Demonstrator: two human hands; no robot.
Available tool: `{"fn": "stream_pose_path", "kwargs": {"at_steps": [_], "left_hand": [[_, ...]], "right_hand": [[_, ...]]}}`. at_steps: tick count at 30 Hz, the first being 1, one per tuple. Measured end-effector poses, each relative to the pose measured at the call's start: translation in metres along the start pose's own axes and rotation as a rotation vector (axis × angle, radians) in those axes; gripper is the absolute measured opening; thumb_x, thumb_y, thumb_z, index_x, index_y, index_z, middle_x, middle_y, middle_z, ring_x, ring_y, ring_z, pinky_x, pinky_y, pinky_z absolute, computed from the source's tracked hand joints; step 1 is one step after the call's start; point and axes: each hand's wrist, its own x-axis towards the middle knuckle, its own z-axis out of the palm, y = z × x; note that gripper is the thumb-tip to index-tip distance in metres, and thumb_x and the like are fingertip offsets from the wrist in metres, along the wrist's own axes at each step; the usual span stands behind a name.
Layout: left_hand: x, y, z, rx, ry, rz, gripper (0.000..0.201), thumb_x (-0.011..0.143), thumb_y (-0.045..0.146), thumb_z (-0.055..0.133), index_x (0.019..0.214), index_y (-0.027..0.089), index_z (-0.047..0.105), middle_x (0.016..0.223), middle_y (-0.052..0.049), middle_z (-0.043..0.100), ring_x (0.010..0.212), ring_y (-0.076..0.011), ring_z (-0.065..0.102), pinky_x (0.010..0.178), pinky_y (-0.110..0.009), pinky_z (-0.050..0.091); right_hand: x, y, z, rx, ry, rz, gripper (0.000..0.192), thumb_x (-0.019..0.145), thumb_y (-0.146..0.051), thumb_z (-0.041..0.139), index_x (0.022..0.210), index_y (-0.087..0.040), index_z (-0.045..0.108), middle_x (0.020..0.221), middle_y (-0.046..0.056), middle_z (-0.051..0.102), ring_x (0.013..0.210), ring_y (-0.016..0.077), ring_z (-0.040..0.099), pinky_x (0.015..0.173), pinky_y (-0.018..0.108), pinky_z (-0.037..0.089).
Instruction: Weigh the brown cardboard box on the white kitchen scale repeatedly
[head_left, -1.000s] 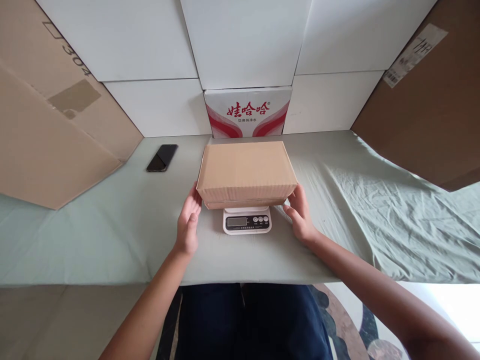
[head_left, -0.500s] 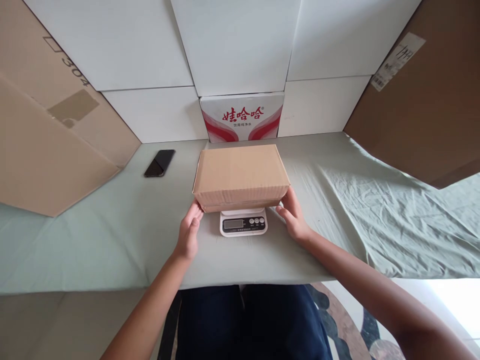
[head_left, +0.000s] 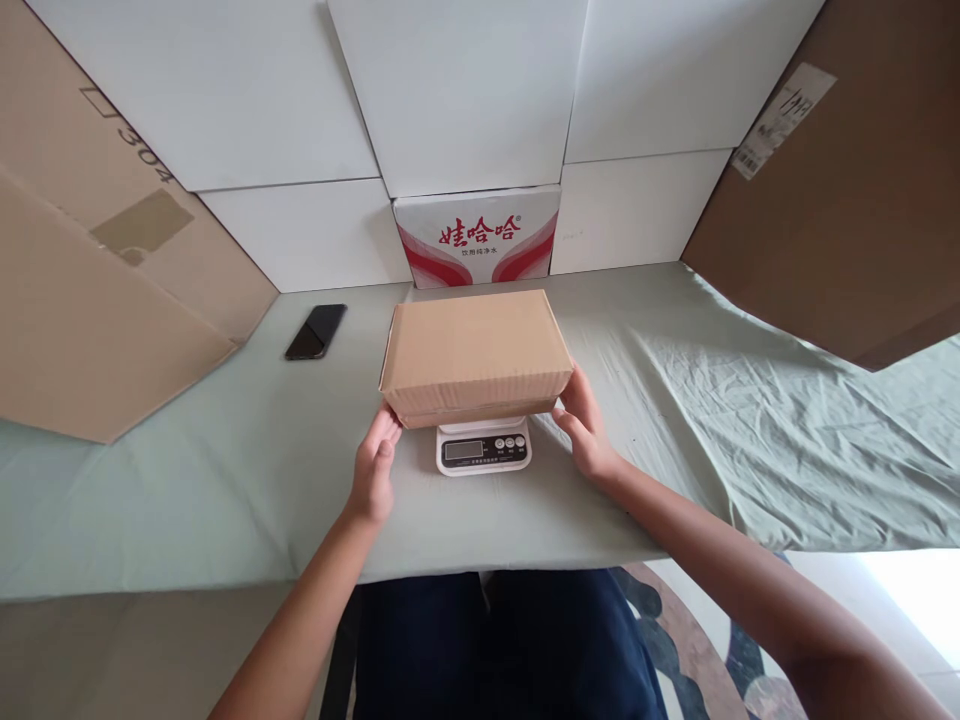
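A closed brown cardboard box (head_left: 475, 345) sits over a white digital kitchen scale (head_left: 484, 452), hiding the scale's platform. Only the front panel of the scale shows, with a blank-looking grey display and several round buttons. My left hand (head_left: 375, 465) touches the box's lower left front corner, its fingertips partly hidden behind the box. At the lower right corner, my right hand (head_left: 587, 425) has its fingers along the side and its thumb near the front edge. Between them the two hands hold the box; whether its weight rests fully on the scale I cannot tell.
A black smartphone (head_left: 316, 332) lies on the green cloth (head_left: 225, 440) left of the box. Behind stands a white carton with red lettering (head_left: 478, 238), among white panels (head_left: 457, 90). Large cardboard sheets stand at the left (head_left: 112, 300) and right (head_left: 847, 220).
The whole view has shifted slightly. Both hands stay at the lower corners of the box, and the box keeps its place over the scale.
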Motion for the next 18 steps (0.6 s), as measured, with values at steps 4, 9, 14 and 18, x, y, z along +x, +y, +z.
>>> {"fn": "stream_pose_path", "kwargs": {"at_steps": [4,9,14,18], "left_hand": [[-0.003,-0.001,0.002,0.010,0.002,0.001,0.083,0.093,0.071,0.054,0.157,0.018,0.049,0.166,-0.019,0.046,0.160,-0.0394,0.033,0.130,-0.056,0.032],[-0.007,-0.002,0.002,0.014,0.000,0.002,0.084,0.091,0.071,0.056,0.157,0.019,0.050,0.166,-0.018,0.047,0.162,-0.0406,0.026,0.132,-0.059,0.024],[0.031,0.019,0.008,0.016,-0.003,0.090,0.078,0.093,0.067,0.057,0.155,0.021,0.052,0.164,-0.016,0.050,0.160,-0.0380,0.032,0.132,-0.053,0.026],[0.097,0.022,0.023,0.056,0.077,0.110,0.067,0.094,0.065,0.059,0.144,0.021,0.061,0.153,-0.014,0.061,0.155,-0.0341,0.044,0.127,-0.046,0.035]], "right_hand": [[0.000,-0.006,0.005,0.020,0.021,0.000,0.073,0.095,-0.062,0.057,0.161,-0.040,0.034,0.172,0.001,0.037,0.161,0.0332,0.033,0.133,0.059,0.030],[0.001,-0.015,0.014,0.055,0.041,0.011,0.066,0.093,-0.059,0.058,0.153,-0.036,0.045,0.160,0.006,0.051,0.151,0.0367,0.044,0.124,0.061,0.043],[0.034,-0.017,0.020,0.048,0.068,-0.010,0.064,0.089,-0.051,0.062,0.148,-0.038,0.043,0.160,0.003,0.047,0.151,0.0334,0.042,0.126,0.055,0.042],[0.089,-0.004,0.023,-0.045,0.128,-0.036,0.067,0.089,-0.044,0.055,0.153,-0.037,0.035,0.161,0.003,0.045,0.149,0.0306,0.042,0.127,0.055,0.038]]}}
